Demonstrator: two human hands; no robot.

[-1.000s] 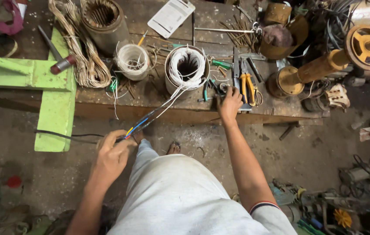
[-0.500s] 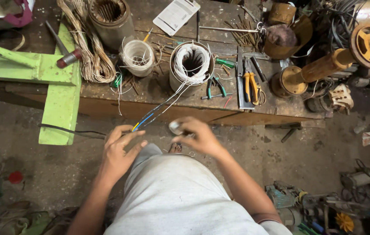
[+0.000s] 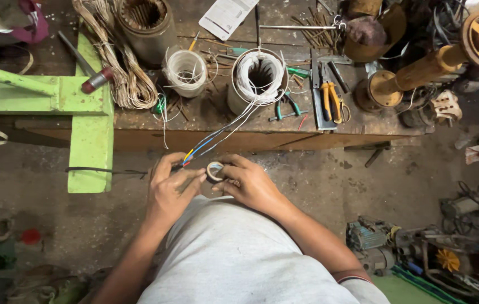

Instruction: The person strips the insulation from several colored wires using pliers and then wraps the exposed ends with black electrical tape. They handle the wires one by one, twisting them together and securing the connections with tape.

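Observation:
My left hand pinches a bundle of coloured wires, red, yellow, blue and white, which run up to a motor stator wound with white cord on the wooden bench. Close beside it, my right hand grips a small roll of tape held against the wire ends. Both hands meet above my lap, in front of the bench edge.
The bench carries a second stator with tan windings, a small white coil, orange-handled pliers, green-handled pliers and a paper sheet. A green metal frame stands at left. Motor parts lie on the floor at right.
My right hand left the bench by the pliers, came back to my lap holding the tape roll, and has joined my left hand at the wire ends.

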